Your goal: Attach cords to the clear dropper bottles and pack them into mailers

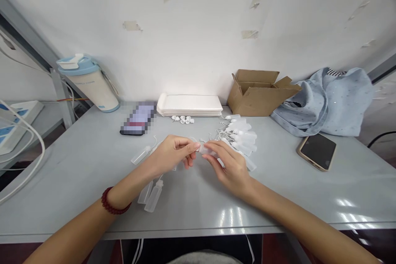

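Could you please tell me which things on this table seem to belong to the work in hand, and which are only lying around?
Probably in the work:
- small bottle, held by left hand and right hand
- left bottles
- right bottles
- white caps

Probably lying around:
- cup
- left phone
- right phone
- bag
- box, perhaps related

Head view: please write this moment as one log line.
left hand: pinching translucent piece | right hand: gripping same piece, partly hidden | nearby: white caps, bottle pile
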{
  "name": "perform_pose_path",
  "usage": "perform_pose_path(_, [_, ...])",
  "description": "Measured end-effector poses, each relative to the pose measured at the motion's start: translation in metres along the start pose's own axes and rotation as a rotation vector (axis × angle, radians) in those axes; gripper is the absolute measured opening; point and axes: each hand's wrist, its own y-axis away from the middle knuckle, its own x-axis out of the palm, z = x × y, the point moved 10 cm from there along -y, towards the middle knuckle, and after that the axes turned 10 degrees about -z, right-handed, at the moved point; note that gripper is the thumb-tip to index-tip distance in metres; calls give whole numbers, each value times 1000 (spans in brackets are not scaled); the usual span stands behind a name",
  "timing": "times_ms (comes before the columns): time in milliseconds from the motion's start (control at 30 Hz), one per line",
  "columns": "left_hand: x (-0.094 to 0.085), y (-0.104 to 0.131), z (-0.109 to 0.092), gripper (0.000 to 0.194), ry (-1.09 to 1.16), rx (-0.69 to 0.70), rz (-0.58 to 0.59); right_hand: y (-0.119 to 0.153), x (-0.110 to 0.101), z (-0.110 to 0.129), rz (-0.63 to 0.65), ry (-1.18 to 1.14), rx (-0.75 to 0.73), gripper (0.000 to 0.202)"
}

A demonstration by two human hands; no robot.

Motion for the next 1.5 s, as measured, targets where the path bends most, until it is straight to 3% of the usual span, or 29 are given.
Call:
perform_pose_path(100, [-2, 2, -9, 27, -96, 122, -45, -2, 0, -10, 28, -56, 124, 17])
perform_pose_path(233, [-6, 8, -29, 12, -183, 351, -145, 3, 6, -34, 112, -166, 430, 13])
perform_pose_path(300, [-7, 9, -32, 10, -173, 384, -165, 7, 9, -41, 134, -209, 526, 14])
perform_pose_path(367, [-8, 6, -27, 12, -128, 327, -152, 7, 9, -41, 125, -229, 540, 15])
perform_pose_path(500, [-5, 1, -15, 30, -102, 175, -66, -1, 3, -30, 76, -193, 413, 14])
perform_pose_path(600, [-4, 0, -10, 42, -169, 147, -51, -1, 2, -26, 70, -168, 374, 13])
perform_pose_path(700, [-2, 3, -17, 37, -270, 247, -69, 3, 6, -33, 99, -208, 457, 14])
perform_pose_path(833, [0, 14, -41, 21, -425, 534, -165, 10, 12, -46, 135, -284, 628, 16])
perform_pose_path(933, [0, 16, -44, 19, -430, 546, -184, 12, 14, -50, 149, -311, 701, 16])
perform_pose_path(1000, [-1, 11, -36, 20, -336, 423, -157, 10, 13, -49, 141, -309, 688, 16])
perform_pose_path(1100, [0, 5, -22, 27, -223, 250, -83, 4, 8, -40, 116, -253, 546, 14])
perform_pose_path(1300, [4, 3, -10, 36, -117, 123, 21, -2, 4, -16, 86, -36, 168, 14])
perform_pose_path(1400, [3, 4, -13, 31, -98, 138, -9, -2, 7, -17, 124, -1, 146, 17])
perform_pose_path(1500, [2, 7, -18, 24, -135, 200, -73, -1, 11, -26, 187, -57, 287, 20])
